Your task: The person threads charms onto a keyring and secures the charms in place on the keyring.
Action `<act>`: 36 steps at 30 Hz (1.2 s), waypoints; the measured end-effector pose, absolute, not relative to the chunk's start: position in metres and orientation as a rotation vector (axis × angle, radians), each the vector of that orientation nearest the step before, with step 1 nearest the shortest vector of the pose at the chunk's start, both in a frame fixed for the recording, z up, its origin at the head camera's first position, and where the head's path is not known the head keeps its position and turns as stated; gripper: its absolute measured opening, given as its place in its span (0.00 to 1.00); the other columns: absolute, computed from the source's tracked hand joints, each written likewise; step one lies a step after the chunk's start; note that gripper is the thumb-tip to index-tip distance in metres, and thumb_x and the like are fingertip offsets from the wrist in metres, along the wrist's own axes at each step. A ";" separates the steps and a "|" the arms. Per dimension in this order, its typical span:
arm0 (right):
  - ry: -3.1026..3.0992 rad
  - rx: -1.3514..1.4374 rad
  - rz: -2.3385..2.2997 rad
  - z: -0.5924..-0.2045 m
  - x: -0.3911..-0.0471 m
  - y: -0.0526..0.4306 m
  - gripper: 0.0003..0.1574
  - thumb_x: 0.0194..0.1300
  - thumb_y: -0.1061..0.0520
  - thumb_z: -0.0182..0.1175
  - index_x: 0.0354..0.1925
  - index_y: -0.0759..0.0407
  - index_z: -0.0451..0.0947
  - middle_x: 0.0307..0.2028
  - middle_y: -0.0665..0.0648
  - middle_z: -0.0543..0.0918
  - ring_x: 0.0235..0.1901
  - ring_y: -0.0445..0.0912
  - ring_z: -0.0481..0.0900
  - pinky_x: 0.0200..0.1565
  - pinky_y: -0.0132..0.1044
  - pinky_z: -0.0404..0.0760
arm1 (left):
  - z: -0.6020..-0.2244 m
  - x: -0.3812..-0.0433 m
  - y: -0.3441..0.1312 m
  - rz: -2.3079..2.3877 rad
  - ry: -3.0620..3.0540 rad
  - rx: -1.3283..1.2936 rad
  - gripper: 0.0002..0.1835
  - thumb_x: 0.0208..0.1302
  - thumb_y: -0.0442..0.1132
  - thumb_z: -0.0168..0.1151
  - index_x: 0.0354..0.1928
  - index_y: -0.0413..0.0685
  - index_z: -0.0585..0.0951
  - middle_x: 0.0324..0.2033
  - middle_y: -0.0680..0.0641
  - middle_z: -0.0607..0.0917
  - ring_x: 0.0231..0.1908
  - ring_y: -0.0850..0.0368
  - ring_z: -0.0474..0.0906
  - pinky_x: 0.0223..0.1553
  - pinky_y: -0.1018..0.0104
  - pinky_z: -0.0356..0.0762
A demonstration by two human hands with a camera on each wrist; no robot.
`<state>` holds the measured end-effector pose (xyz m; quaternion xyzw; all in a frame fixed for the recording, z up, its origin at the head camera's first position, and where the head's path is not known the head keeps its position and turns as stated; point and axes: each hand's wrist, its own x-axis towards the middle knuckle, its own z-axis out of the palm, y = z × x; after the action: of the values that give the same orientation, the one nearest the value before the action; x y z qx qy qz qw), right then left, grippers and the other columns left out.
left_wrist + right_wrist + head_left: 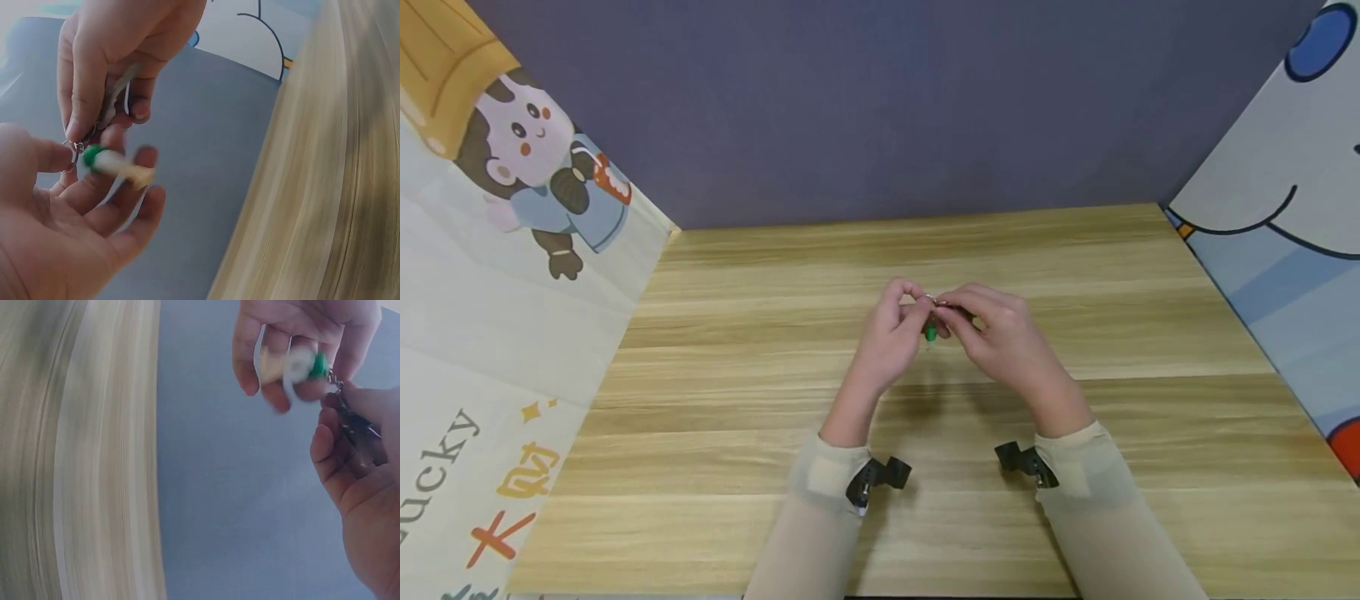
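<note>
Over the middle of the table, my left hand [887,337] pinches a small metal key ring [74,159] between thumb and forefinger, its other fingers loosely bent. A short chain [334,378] joins the ring to a small charm [112,162], green at one end, white and pale yellow further along. It dangles by the left fingers and is blurred. My right hand [1000,329] faces the left and holds a key [117,94] at the ring. Dark and metallic key parts [357,428] show between the right thumb and fingers, which partly hide them; I cannot tell how many keys there are.
A wood-grain table [700,375] lies under both hands. Behind it rises a dark blue-grey panel [880,108]. Cartoon-printed panels stand at the left [550,317] and right [1262,275]. Small black cameras sit on the left wrist [876,479] and right wrist [1028,462].
</note>
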<state>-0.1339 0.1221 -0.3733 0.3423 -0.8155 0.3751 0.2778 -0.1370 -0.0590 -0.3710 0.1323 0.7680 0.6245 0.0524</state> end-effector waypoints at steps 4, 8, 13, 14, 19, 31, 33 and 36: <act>-2.213 0.905 1.008 -0.373 -0.133 0.124 0.07 0.69 0.70 0.68 0.45 0.67 0.89 0.40 0.61 0.92 0.36 0.48 0.89 0.35 0.41 0.88 | -0.370 -0.136 -0.059 1.941 2.265 0.407 0.07 0.85 0.42 0.48 0.51 0.47 0.71 0.26 0.47 0.83 0.24 0.56 0.78 0.30 0.68 0.75; -2.247 0.882 1.004 -0.371 -0.133 0.126 0.09 0.71 0.69 0.65 0.48 0.67 0.88 0.43 0.61 0.91 0.39 0.50 0.87 0.38 0.42 0.86 | -0.369 -0.137 -0.063 1.967 2.278 0.403 0.07 0.83 0.42 0.53 0.51 0.46 0.73 0.24 0.50 0.77 0.27 0.55 0.76 0.34 0.65 0.79; -2.367 0.826 1.010 -0.371 -0.132 0.131 0.11 0.76 0.68 0.61 0.53 0.67 0.86 0.44 0.61 0.90 0.40 0.49 0.87 0.40 0.44 0.88 | -0.367 -0.138 -0.072 1.964 2.311 0.404 0.11 0.78 0.38 0.60 0.55 0.40 0.77 0.30 0.51 0.81 0.28 0.56 0.75 0.33 0.66 0.80; -2.398 0.813 1.012 -0.370 -0.131 0.131 0.12 0.77 0.68 0.59 0.54 0.67 0.85 0.43 0.61 0.90 0.40 0.49 0.87 0.40 0.44 0.88 | -0.366 -0.139 -0.074 1.961 2.318 0.408 0.11 0.78 0.37 0.61 0.56 0.39 0.78 0.32 0.50 0.82 0.29 0.56 0.76 0.33 0.65 0.80; -2.551 0.783 1.035 -0.366 -0.131 0.134 0.16 0.82 0.62 0.54 0.60 0.65 0.83 0.44 0.59 0.88 0.38 0.48 0.82 0.41 0.45 0.85 | -0.364 -0.142 -0.081 1.910 2.386 0.452 0.12 0.77 0.36 0.62 0.56 0.39 0.81 0.39 0.41 0.86 0.33 0.53 0.79 0.35 0.64 0.82; -2.879 0.855 0.984 -0.358 -0.131 0.139 0.35 0.87 0.57 0.46 0.83 0.65 0.53 0.51 0.57 0.72 0.35 0.44 0.67 0.39 0.37 0.73 | -0.360 -0.150 -0.099 1.587 2.894 0.728 0.08 0.70 0.34 0.72 0.48 0.41 0.89 0.46 0.43 0.91 0.42 0.52 0.88 0.47 0.60 0.90; -2.887 0.853 0.953 -0.356 -0.132 0.139 0.35 0.86 0.59 0.49 0.83 0.66 0.54 0.52 0.58 0.73 0.35 0.44 0.68 0.38 0.37 0.74 | -0.360 -0.151 -0.101 1.494 2.961 0.783 0.07 0.70 0.35 0.72 0.46 0.40 0.89 0.46 0.44 0.91 0.41 0.52 0.88 0.45 0.62 0.91; -2.876 0.839 0.909 -0.355 -0.135 0.141 0.34 0.84 0.61 0.52 0.80 0.69 0.59 0.53 0.60 0.76 0.37 0.45 0.71 0.40 0.39 0.77 | -0.360 -0.152 -0.103 1.371 3.002 0.817 0.07 0.72 0.39 0.71 0.45 0.42 0.89 0.45 0.45 0.92 0.42 0.53 0.88 0.46 0.63 0.91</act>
<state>-0.1346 0.1407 -0.3555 0.2678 -0.9186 0.2904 0.0053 -0.1520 -0.1025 -0.3603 0.2383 0.8756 0.3999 -0.1287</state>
